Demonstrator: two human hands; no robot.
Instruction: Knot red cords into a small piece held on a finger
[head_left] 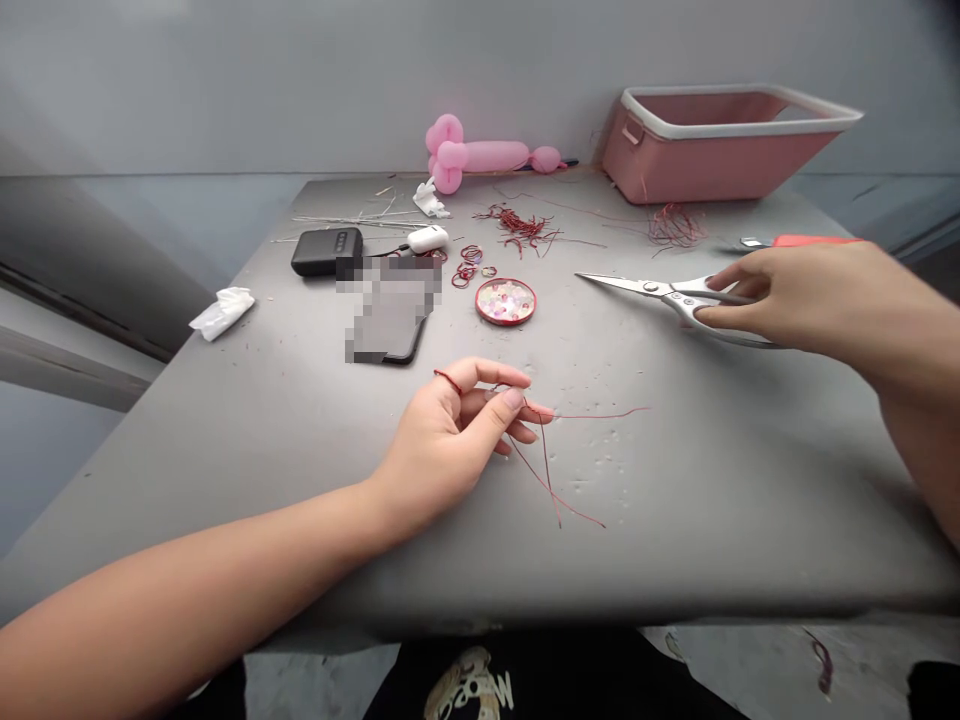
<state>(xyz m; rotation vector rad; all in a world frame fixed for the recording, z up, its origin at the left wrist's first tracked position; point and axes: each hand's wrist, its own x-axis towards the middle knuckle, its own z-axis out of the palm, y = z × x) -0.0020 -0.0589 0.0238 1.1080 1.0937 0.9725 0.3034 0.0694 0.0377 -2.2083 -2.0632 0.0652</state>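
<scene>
Between the thumb and fingers of my left hand (457, 425) is a thin dark-red cord (546, 455), its loose ends hanging down and pointing right over the table. A red cord ring circles one finger of that hand. At the right, my right hand (787, 295) has its thumb and fingers on the handles of silver scissors (652, 287), whose blades point left and look closed. Ahead of my left hand lies a small round red-rimmed dish (506, 302) of pale and red beads. Several red cord rings (466, 270) lie beside it.
A pink basket (697, 165) with a white rim stands at the back right, near tangled red thread (675, 228) and a red-handled tool (814, 240). Cord scraps (521, 225), a pink balloon (495, 156), a black box (327, 251), a phone (409, 345) and crumpled tissue (223, 313) lie further left.
</scene>
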